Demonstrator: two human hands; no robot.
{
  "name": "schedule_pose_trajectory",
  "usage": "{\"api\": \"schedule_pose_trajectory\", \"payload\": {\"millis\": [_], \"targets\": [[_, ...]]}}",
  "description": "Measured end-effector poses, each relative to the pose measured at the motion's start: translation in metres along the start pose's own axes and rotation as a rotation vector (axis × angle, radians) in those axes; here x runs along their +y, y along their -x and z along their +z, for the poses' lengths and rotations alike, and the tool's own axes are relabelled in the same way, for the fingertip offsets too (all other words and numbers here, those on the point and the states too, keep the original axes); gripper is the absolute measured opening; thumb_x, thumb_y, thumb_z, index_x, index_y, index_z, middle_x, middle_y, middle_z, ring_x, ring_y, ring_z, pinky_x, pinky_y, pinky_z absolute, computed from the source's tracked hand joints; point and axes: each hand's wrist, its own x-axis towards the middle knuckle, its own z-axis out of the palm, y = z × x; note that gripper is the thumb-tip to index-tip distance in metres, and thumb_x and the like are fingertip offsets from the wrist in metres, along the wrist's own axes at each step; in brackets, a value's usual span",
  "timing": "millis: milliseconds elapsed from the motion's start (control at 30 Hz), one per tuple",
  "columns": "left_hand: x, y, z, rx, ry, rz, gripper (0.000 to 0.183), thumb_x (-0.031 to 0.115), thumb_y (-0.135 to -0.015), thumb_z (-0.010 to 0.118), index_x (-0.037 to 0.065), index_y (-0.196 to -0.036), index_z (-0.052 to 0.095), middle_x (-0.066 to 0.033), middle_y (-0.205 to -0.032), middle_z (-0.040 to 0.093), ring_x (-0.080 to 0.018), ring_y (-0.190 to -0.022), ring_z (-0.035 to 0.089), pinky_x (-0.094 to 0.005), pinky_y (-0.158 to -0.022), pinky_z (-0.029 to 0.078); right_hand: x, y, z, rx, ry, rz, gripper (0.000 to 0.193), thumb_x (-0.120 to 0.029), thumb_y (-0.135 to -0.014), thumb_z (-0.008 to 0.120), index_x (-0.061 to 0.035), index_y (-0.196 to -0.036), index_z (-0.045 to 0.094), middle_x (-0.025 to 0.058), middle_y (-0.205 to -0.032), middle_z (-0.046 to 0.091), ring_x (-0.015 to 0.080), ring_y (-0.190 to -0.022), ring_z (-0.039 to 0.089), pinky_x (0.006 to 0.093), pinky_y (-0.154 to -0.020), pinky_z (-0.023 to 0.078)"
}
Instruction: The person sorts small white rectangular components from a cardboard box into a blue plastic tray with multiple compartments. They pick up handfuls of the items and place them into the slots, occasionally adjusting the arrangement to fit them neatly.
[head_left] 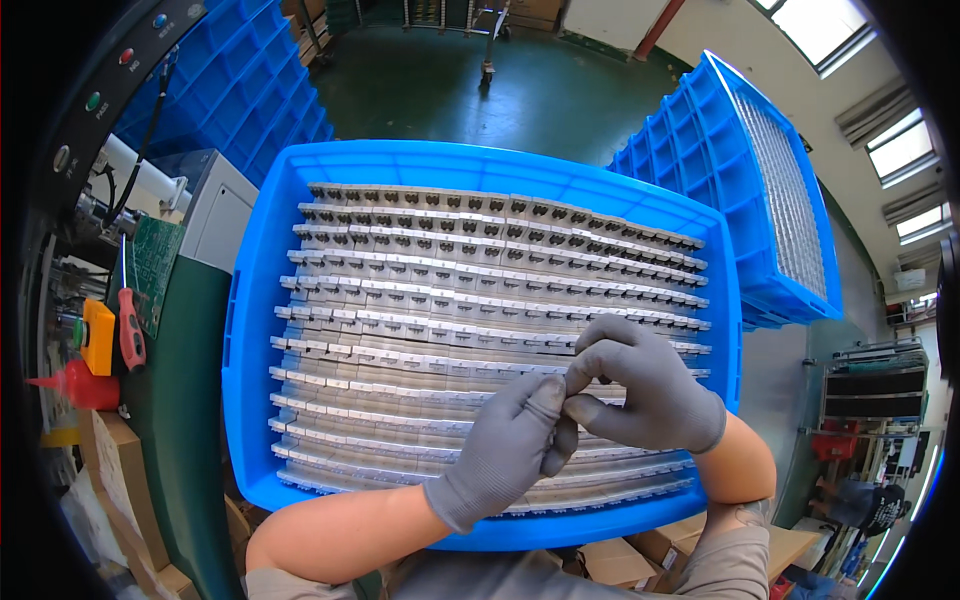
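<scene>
A large blue plastic crate (480, 155) lies before me, packed with rows of small white block-shaped units (400, 330) with dark openings along the far rows. My left hand (505, 440), in a grey glove, is above the near half of these rows with its thumb and fingers pinched together. Meeting it fingertip to fingertip, my right hand (645, 390), also grey-gloved, has its thumb and index finger curled closed. Whatever the fingertips hold, if anything, is too small or hidden to make out.
Another blue crate (715, 190) with similar units stands beyond at the right, and stacked blue crates (230, 90) rise at the far left. On the left bench are a red-handled screwdriver (131, 330), a green circuit board (155, 265), a yellow button box (98, 338) and a red bottle (85, 385).
</scene>
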Motion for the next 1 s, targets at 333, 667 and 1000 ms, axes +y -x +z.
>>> {"api": "schedule_pose_trajectory", "payload": {"millis": [333, 667, 1000], "targets": [[-0.002, -0.003, -0.001, -0.011, -0.028, -0.022, 0.038, 0.039, -0.107, 0.048, 0.003, -0.102, 0.059, -0.0027, -0.069, 0.056, -0.0077, -0.056, 0.047, -0.0230, -0.050, 0.038, -0.001, 0.007, -0.007, -0.041, 0.095, -0.036, 0.016, -0.008, -0.075, 0.074, -0.0064, -0.087, 0.064, 0.0112, -0.088, 0.061, 0.0321, -0.082, 0.063, 0.0413, -0.071, 0.052], [-0.009, 0.002, -0.001, -0.081, 0.104, -0.021, 0.033, 0.037, -0.104, 0.055, 0.004, -0.102, 0.059, -0.0028, -0.063, 0.048, -0.0100, -0.052, 0.040, -0.0251, -0.045, 0.031, 0.113, -0.006, -0.069, 0.468, 0.446, 0.258, 0.004, -0.006, -0.086, 0.070, -0.0033, -0.089, 0.069, 0.0106, -0.090, 0.063, 0.0264, -0.080, 0.062, 0.0357, -0.072, 0.051], [-0.006, 0.006, -0.004, -0.171, 0.041, -0.043, 0.038, 0.036, -0.105, 0.054, 0.000, -0.101, 0.065, -0.0006, -0.060, 0.051, -0.0063, -0.050, 0.041, -0.0241, -0.045, 0.033, 0.148, -0.015, -0.053, 0.485, 0.508, 0.294, 0.007, -0.011, -0.088, 0.071, -0.0054, -0.093, 0.072, 0.0099, -0.092, 0.063, 0.0263, -0.078, 0.065, 0.0360, -0.071, 0.053]]}}
